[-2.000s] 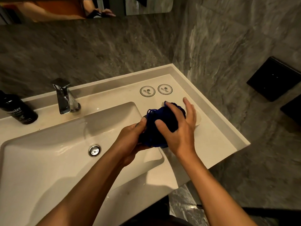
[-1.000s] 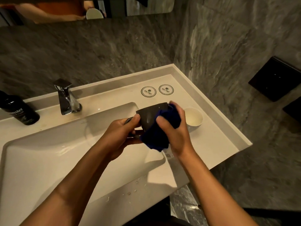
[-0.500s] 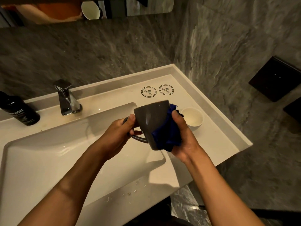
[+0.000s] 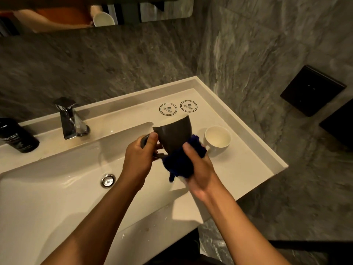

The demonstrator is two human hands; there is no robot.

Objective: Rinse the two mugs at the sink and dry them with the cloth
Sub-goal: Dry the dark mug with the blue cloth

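grey mug (image 4: 174,133): dark grey outside, pale inside, held tilted above the right end of the basin (image 4: 57,190), mouth turned away toward the wall. blue cloth (image 4: 180,161): bunched, pressed against the mug's lower side and base. white mug (image 4: 217,140): upright on the counter (image 4: 248,159), just right of the grey mug, mouth up. left hand (image 4: 139,159): fingers curled round the grey mug's handle, thumb on top. right hand (image 4: 198,171): wrapped round the cloth, cupping it to the mug from below; both forearms reach in from the lower edge. surroundings: chrome tap (image 4: 69,119) behind the basin, drain (image 4: 108,180) in its floor, black bottle (image 4: 17,137) at far left, two round coasters (image 4: 178,108) at the back of the counter, grey marbled wall (image 4: 133,60), mirror (image 4: 95,12) along the top edge, water drops on the front rim.
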